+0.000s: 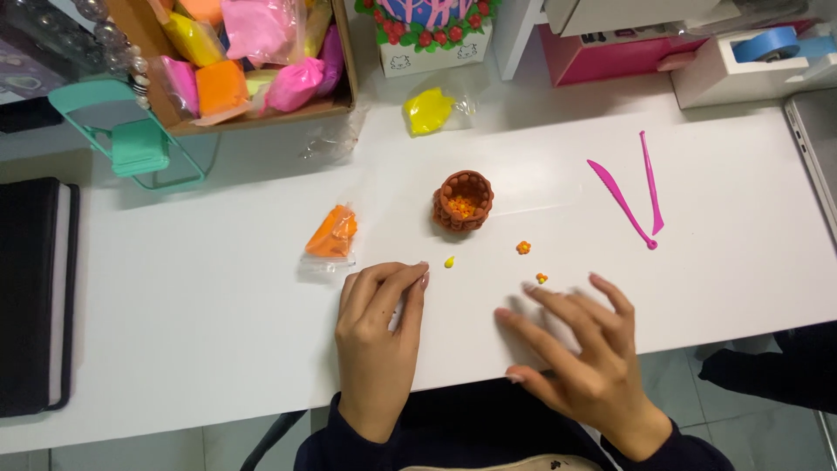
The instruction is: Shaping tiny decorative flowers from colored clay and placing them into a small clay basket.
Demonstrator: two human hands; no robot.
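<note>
Sitting just beyond the right hand [580,349] fingertips, a tiny orange bit [541,278]; right hand spread flat, empty. Yellow bit [449,262] lies just right of the left hand [379,336], fingers pressed together. Clay basket [463,201] farther ahead, between both.

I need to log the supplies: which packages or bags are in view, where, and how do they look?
Orange clay bag: clear plastic, on the white table beside the left hand.
Yellow clay bag: clear plastic, behind the brown clay basket.
Cardboard box: top left, holding pink, orange and yellow bags.
Pink box: top right, rectangular.
</note>
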